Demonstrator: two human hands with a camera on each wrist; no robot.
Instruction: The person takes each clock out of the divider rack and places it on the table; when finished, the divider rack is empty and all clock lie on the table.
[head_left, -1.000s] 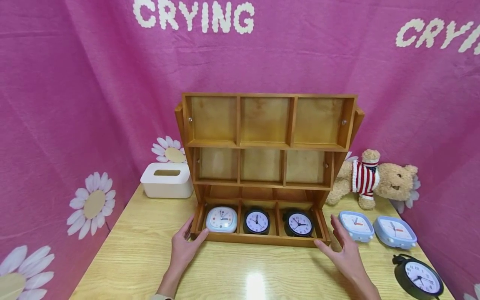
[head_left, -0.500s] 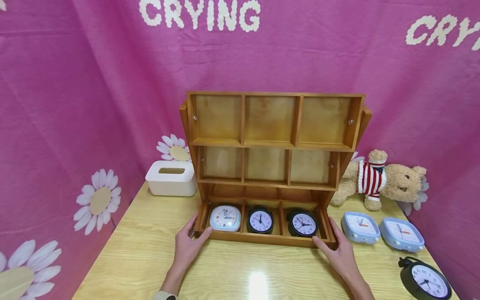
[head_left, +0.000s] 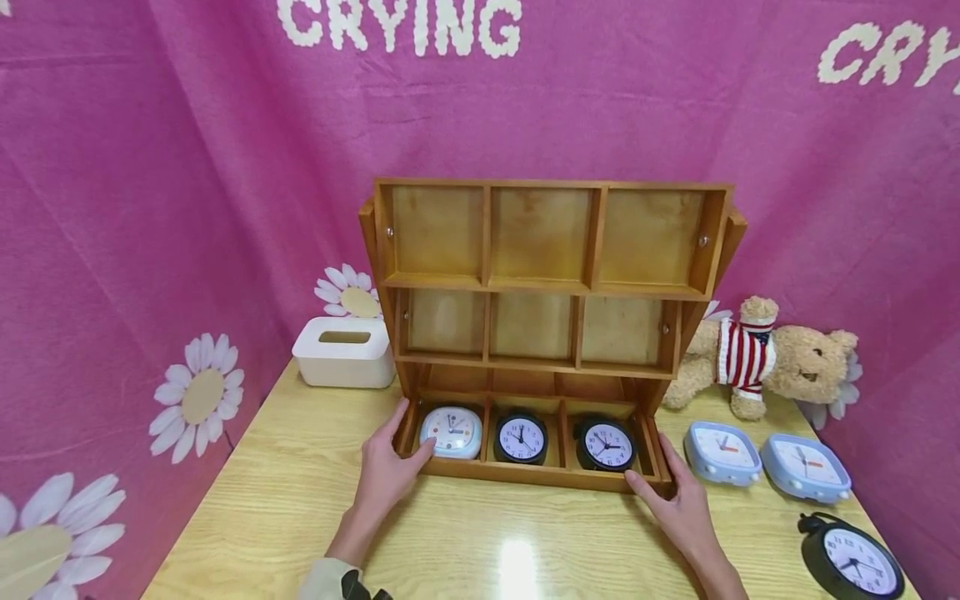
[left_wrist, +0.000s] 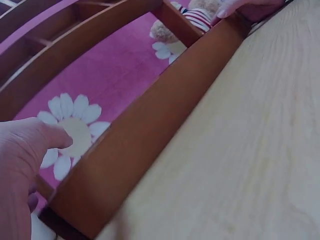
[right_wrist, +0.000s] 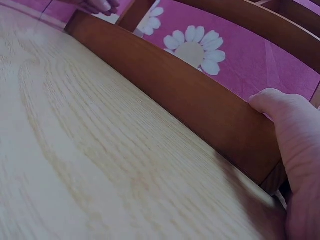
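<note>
While the pink curtain (head_left: 555, 100) backs the scene, we find the wooden rack (head_left: 536, 233) standing on the table (head_left: 442, 542), its bottom row holding, from left to right, one pale blue clock (head_left: 452, 432) and two black clocks (head_left: 521, 439). At the rack's front corners we see both hands: the left hand (head_left: 390, 475) is spread, its thumb reaching over the front edge, fingers beside the outer wall; the right hand (head_left: 686, 508) pinches its corner between thumb and fingers. To steady or shift the rack well, we judge, we should match the left grip to the right, load both ends evenly, keep the base flat and stay clear of the square blue clock (head_left: 722, 452) near the right hand. Since the clocks inside look loose, slow, level handling suits them. Of what escapes us, the curtain's right-hand lettering (head_left: 892, 54) is cut off, the rack covers part of the teddy bear (head_left: 750, 354), most right fingers are hidden in the right wrist view, and we cannot tell whether the left thumb touches the pale blue clock.
</note>
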